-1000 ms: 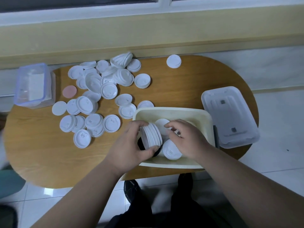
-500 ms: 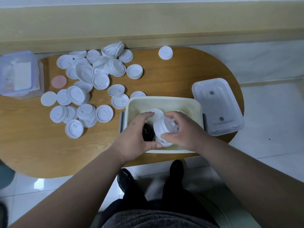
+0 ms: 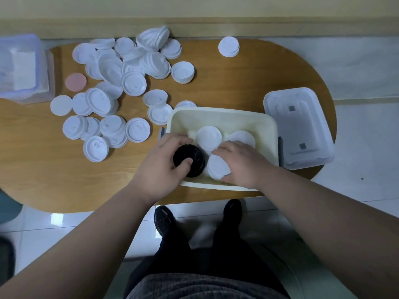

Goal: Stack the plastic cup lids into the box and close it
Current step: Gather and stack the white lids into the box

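Observation:
A cream box [image 3: 222, 114] stands open at the table's near edge. Inside it lie a black lid stack [image 3: 195, 155] and white lid stacks [image 3: 209, 135], [image 3: 217, 167], [image 3: 245, 135]. My left hand [image 3: 164, 167] reaches over the box's near left corner, fingers curled around the black lid stack. My right hand [image 3: 239, 161] rests on the nearest white stack, fingers around its edge. Several loose white lids [image 3: 121, 89] cover the table's left half. The box's clear cover [image 3: 298, 126] lies to the right.
A clear container [image 3: 21, 65] stands at the far left edge. A pink lid [image 3: 76, 82] lies beside it. One white lid [image 3: 228, 46] sits alone at the back. The wooden table [image 3: 237, 83] is oval; my legs and shoes are below its near edge.
The white stack held upright between both hands a second ago now lies flat in the box. My left hand has shifted onto the black lids. The view has tilted down.

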